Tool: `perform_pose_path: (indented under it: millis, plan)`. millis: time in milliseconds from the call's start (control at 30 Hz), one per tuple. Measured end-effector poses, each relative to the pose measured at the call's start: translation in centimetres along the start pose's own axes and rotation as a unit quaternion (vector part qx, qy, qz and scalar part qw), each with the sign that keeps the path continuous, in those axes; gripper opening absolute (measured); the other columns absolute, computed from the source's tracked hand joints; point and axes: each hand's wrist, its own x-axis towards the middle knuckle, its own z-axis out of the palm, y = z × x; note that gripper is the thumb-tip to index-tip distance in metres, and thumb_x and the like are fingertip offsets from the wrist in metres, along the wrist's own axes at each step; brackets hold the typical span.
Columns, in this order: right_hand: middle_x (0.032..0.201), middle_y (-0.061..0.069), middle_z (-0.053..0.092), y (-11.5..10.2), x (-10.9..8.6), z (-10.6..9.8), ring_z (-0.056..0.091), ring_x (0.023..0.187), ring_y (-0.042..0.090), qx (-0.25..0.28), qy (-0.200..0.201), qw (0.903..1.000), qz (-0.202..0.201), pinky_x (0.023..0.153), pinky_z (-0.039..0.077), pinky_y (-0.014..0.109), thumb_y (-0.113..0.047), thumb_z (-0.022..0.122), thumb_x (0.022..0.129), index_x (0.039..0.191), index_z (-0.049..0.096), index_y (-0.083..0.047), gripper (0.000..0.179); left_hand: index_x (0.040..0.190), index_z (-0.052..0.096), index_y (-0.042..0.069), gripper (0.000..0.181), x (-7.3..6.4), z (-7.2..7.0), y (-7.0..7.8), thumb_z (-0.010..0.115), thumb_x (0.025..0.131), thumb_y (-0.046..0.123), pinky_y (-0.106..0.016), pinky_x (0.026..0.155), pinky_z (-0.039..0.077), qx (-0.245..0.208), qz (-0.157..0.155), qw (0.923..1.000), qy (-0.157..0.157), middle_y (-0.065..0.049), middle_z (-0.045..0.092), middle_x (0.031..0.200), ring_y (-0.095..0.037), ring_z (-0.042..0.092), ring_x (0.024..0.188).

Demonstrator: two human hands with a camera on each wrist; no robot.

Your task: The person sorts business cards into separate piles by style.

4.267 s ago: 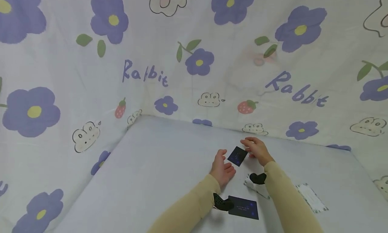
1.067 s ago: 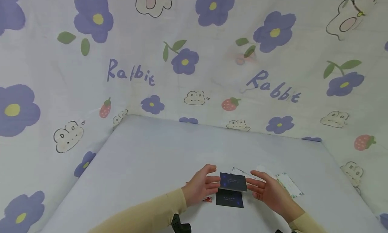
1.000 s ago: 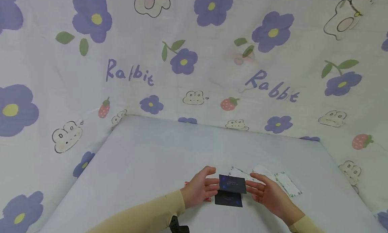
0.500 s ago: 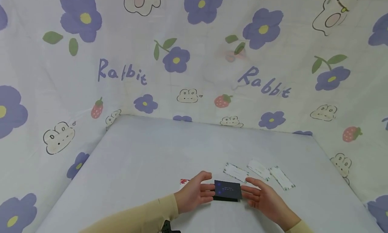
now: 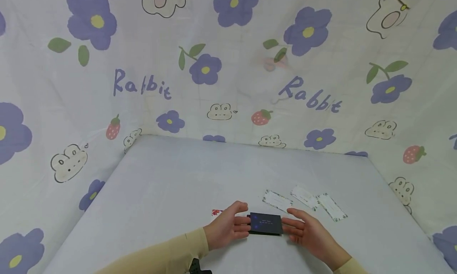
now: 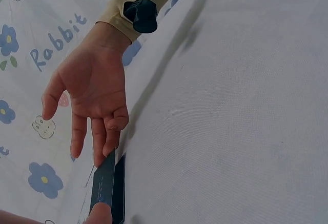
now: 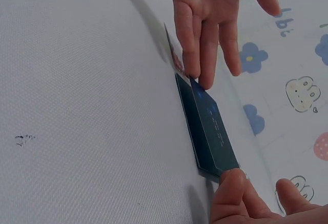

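A dark card point(image 5: 265, 223) with blue glints and small pale print lies between my two hands. It sits close over a second dark card point(image 7: 189, 126), which shows as a dark strip along its near edge. My left hand point(image 5: 228, 224) has straight fingertips at the left edge, thumb raised apart. On the other side, my right hand point(image 5: 308, 230) touches the right edge with extended fingers, its thumb also clear of the card. In the left wrist view the right hand point(image 6: 97, 85) faces the camera, palm showing. A red-patterned card point(image 5: 217, 212) is partly hidden behind the left hand.
Beyond the right hand lie three white cards with leafy borders: a left one point(image 5: 277, 200), a middle one point(image 5: 304, 197) and a right one point(image 5: 332, 207). The white tabletop point(image 5: 185, 175) meets a flower-and-rabbit cloth point(image 5: 228, 95) at the back and sides.
Both hands have brought a dark card from farther back toward me and lowered it over the other dark card. Over the last half second it has settled slightly lower, nearly covering that one.
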Motion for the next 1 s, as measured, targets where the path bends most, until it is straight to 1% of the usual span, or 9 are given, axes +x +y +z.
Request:
perform_pose_path:
  millis: [133, 333, 600, 733, 1000]
  plan:
    - [0.143, 0.017, 0.06, 0.0, -0.2, 0.2, 0.066, 0.108, 0.011, -0.007, -0.005, 1.0, -0.001, 0.086, 0.052, 0.031, -0.043, 0.04, 0.108, 0.159, 0.016, 0.001, 0.072, 0.154, 0.033, -0.005, 0.077, 0.0, -0.2, -0.2, 0.05, 0.097, 0.044, -0.057, 0.115, 0.042, 0.0, 0.0, 1.0, 0.002, -0.039, 0.044, 0.148, -0.051, 0.048, 0.138]
    - [0.143, 0.017, 0.06, -0.2, -0.1, 0.7, 0.067, 0.106, 0.011, -0.009, 0.002, 0.9999, 0.008, 0.086, 0.052, 0.031, -0.044, 0.04, 0.107, 0.159, 0.016, 0.001, 0.074, 0.154, 0.033, -0.006, 0.076, -0.2, -0.3, -0.2, 0.05, 0.097, 0.042, -0.056, 0.115, 0.043, -0.003, 0.001, 1.0, 0.005, -0.041, 0.043, 0.149, -0.052, 0.048, 0.138]
    - [0.15, 0.026, 0.052, 0.0, 0.2, 1.4, 0.067, 0.107, 0.013, -0.016, 0.028, 0.9994, 0.015, 0.085, 0.051, 0.031, -0.044, 0.041, 0.106, 0.159, 0.02, 0.0, 0.071, 0.153, 0.033, -0.006, 0.076, -0.6, -0.5, 0.0, 0.05, 0.098, 0.042, -0.057, 0.115, 0.041, -0.001, -0.002, 1.0, 0.004, -0.041, 0.042, 0.149, -0.052, 0.047, 0.138]
    - [0.151, 0.028, 0.05, 0.1, 0.4, 1.3, 0.066, 0.109, 0.015, -0.021, 0.027, 0.9993, 0.012, 0.086, 0.051, 0.032, -0.044, 0.04, 0.106, 0.159, 0.02, -0.001, 0.071, 0.154, 0.034, -0.006, 0.075, -0.5, -0.6, 0.0, 0.049, 0.098, 0.042, -0.057, 0.115, 0.042, -0.003, -0.004, 1.0, 0.003, -0.041, 0.042, 0.149, -0.052, 0.047, 0.139]
    - [0.151, 0.027, 0.05, 0.2, 0.6, 1.1, 0.067, 0.109, 0.014, -0.029, 0.023, 0.9993, 0.005, 0.087, 0.052, 0.032, -0.045, 0.039, 0.107, 0.159, 0.019, -0.001, 0.071, 0.153, 0.035, -0.007, 0.075, -0.5, -0.6, -0.3, 0.05, 0.097, 0.041, -0.057, 0.115, 0.041, -0.01, -0.004, 0.9999, 0.005, -0.041, 0.042, 0.148, -0.051, 0.048, 0.139]
